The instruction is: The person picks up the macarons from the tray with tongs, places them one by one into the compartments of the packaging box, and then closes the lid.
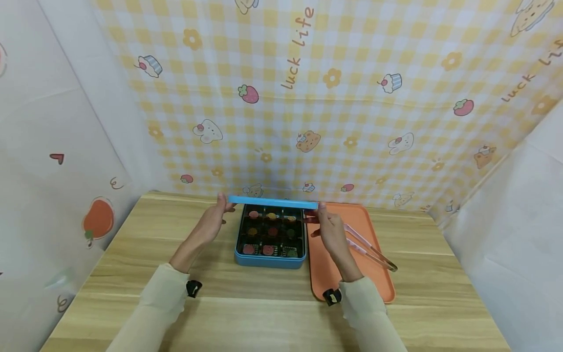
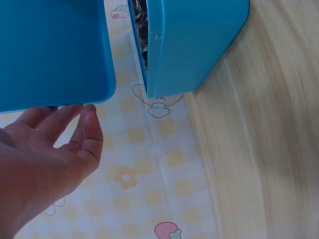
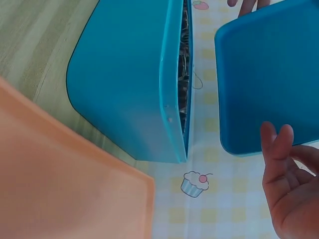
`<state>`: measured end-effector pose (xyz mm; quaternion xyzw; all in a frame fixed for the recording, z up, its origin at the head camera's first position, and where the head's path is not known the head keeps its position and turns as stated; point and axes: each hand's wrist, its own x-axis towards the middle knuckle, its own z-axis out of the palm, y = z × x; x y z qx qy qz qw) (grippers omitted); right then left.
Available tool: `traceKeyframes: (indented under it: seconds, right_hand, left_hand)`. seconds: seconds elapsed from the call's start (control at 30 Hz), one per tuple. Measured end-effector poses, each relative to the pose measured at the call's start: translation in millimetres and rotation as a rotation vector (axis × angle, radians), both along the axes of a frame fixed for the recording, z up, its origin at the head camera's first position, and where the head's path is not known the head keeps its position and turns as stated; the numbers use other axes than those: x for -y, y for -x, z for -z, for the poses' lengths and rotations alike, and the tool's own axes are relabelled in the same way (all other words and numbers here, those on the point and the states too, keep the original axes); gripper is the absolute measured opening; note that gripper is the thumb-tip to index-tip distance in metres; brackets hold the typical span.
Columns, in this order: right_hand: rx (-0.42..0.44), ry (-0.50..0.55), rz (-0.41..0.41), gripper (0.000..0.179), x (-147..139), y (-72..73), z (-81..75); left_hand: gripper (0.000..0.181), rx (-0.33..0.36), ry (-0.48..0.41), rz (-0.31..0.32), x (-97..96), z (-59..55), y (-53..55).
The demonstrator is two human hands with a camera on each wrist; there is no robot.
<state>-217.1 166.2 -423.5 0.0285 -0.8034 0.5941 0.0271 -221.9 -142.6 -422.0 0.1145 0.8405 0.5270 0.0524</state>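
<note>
Both hands hold a blue rectangular tin lid (image 1: 272, 202) by its two sides, raised above the rear of a blue tin box (image 1: 270, 262). My left hand (image 1: 210, 225) pinches the lid's left edge, and my right hand (image 1: 333, 232) grips the right edge. In the left wrist view, the left fingertips (image 2: 88, 110) meet the lid's rim near a rounded corner. On the right wrist view, the lid (image 3: 269, 79) shows its smooth inside, apart from the box (image 3: 124, 74). Inside the box, small round pieces (image 1: 272, 231) in pink, yellow, red and green sit in dark compartments.
Right of the box lies an orange tray (image 1: 323, 274), close to its side. Tongs (image 1: 369, 252) with pinkish arms and metallic ends rest on it. A wood-grain table (image 1: 246, 313) supports everything, with a yellow checked cloth (image 1: 272, 112) behind.
</note>
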Motion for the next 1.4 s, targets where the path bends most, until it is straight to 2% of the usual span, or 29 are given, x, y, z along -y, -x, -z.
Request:
traceKeyframes:
  seconds: [0.3,0.5,0.67,0.77,0.9,1.0,1.17,1.4]
  right_hand:
    - [0.089,0.082,0.011,0.062,-0.2,1.3,3.1]
    - [0.111,0.164,-0.055,0.049,-3.1,2.1,0.5]
    - [0.083,0.144,-0.134,0.042,-4.7,1.1,1.5]
    - [0.057,0.092,-0.153,0.042,-4.9,0.4,3.9]
    - [0.085,0.044,-0.161,0.045,-6.2,-1.0,7.8]
    - [0.121,0.058,-0.169,0.048,-5.3,-0.8,11.9]
    - [0.13,0.07,-0.147,0.049,-1.7,-0.2,18.8]
    - [0.147,0.063,-0.115,0.049,3.4,0.8,25.9]
  left_hand:
    - [0.076,-0.018,-0.052,0.054,4.3,4.4,2.0]
    - [0.075,-0.012,-0.067,0.074,6.3,5.8,3.4]
    - [0.074,0.002,-0.068,0.062,5.9,7.6,2.7]
    - [0.072,0.011,-0.07,0.061,4.6,9.2,2.8]
    - [0.069,0.01,-0.08,0.08,1.7,11.4,3.8]
    - [0.068,0.012,-0.091,0.073,-0.2,14.2,5.6]
    - [0.063,0.008,-0.083,0.036,-5.9,21.1,8.1]
    - [0.055,-0.047,-0.039,-0.015,-13.9,33.2,7.8]
